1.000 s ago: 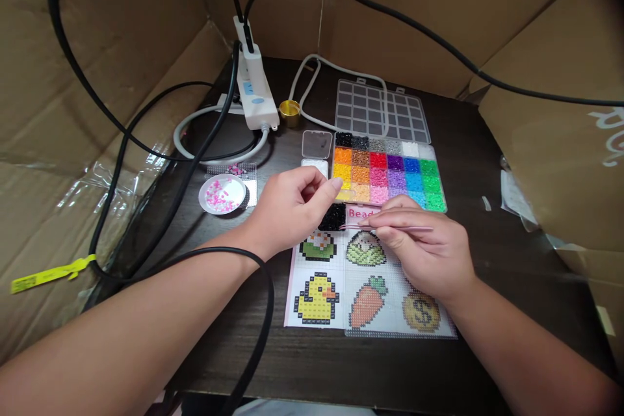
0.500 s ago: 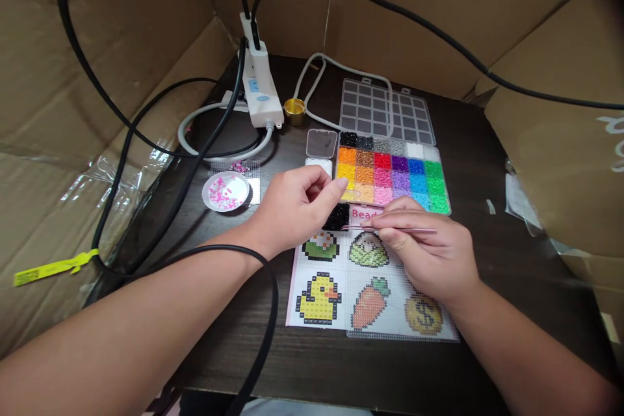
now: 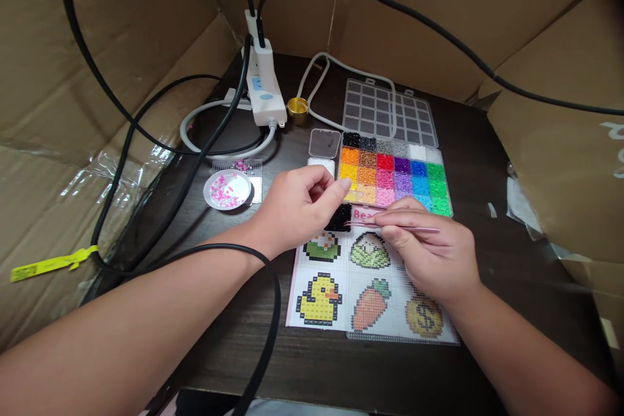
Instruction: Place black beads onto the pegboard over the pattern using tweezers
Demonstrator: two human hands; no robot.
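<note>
Little has shifted, work staying at the small black beads (image 3: 341, 216): the right hand (image 3: 431, 250) pinches slim metallic-pink tweezers (image 3: 420, 229); the left hand (image 3: 299, 208) half-curls, hold unclear.

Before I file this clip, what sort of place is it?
Probably a makeshift craft spot: a dark table walled in by cardboard, with sorted beads and a pattern sheet laid out.
</note>
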